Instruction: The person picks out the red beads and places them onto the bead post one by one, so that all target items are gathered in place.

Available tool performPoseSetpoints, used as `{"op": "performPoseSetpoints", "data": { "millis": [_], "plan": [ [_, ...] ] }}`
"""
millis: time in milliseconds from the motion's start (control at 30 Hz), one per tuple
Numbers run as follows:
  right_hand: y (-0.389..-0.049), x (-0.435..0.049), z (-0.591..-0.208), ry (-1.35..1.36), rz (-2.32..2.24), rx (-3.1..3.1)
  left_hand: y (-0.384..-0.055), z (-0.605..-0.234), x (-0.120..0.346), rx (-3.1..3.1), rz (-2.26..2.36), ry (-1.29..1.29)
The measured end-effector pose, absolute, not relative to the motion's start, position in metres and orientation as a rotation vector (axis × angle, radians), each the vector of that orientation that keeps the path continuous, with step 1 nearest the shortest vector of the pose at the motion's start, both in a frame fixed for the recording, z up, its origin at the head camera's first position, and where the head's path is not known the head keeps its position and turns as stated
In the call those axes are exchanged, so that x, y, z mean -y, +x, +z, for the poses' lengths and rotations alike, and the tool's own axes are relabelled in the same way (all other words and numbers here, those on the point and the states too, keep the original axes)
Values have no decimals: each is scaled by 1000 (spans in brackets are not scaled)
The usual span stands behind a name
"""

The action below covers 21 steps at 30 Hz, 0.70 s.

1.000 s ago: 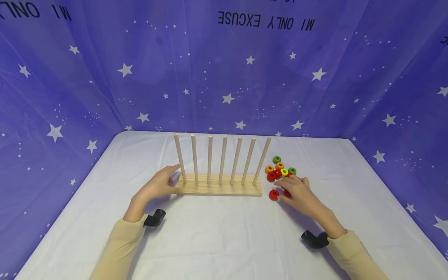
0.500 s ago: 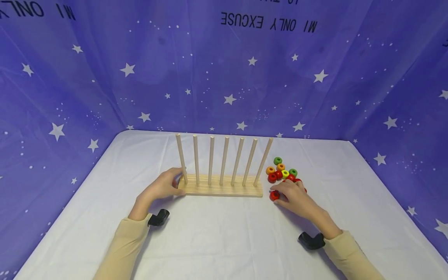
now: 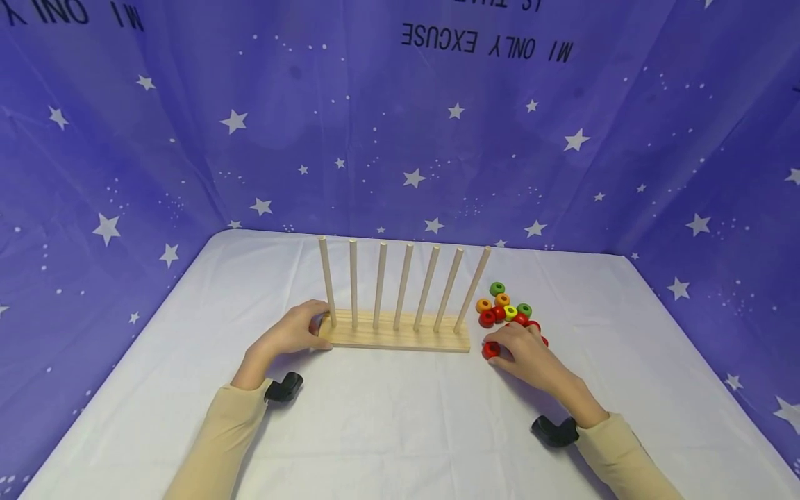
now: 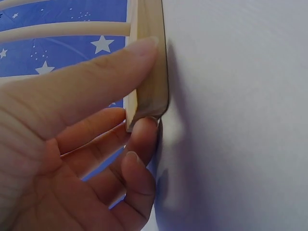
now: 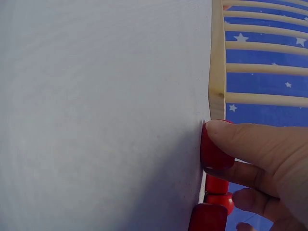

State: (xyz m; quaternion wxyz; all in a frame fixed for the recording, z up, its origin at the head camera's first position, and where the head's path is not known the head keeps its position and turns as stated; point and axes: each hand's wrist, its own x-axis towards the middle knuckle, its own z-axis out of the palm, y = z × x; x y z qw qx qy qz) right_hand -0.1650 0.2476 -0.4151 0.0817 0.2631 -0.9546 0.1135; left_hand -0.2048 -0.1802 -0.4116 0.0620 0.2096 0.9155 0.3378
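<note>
A pale wooden peg stand (image 3: 400, 338) with a row of several upright pegs stands mid-table. My left hand (image 3: 295, 329) grips the base's left end; in the left wrist view the thumb (image 4: 144, 50) lies along the front edge, and fingers curl at the end and behind. Just right of the stand, my right hand (image 3: 528, 353) pinches a red bead (image 3: 490, 351) that sits on the cloth. The right wrist view has the thumb (image 5: 219, 129) on that red bead's near face, a finger on its other side. Other red beads (image 5: 209, 219) lie close by, partly hidden by the hand.
Behind the right hand lies a loose cluster of beads: green (image 3: 497, 288), orange (image 3: 484, 305), yellow (image 3: 510, 312) and red (image 3: 487, 318). White cloth (image 3: 400, 423) covers the table. A purple star-printed curtain (image 3: 350, 125) encloses the back and sides.
The left hand has closed in on the stand's left end and now grips it. The right hand has moved slightly left and forward from over the red beads onto the nearest one, pinching it.
</note>
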Motion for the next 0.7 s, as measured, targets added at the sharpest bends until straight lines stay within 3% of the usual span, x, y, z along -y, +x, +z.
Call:
{"op": "performPoseSetpoints", "data": {
  "millis": [700],
  "plan": [
    [-169,-249,-396,826,334,2586,-208,-415,182,-2754,1029,672]
  ]
}}
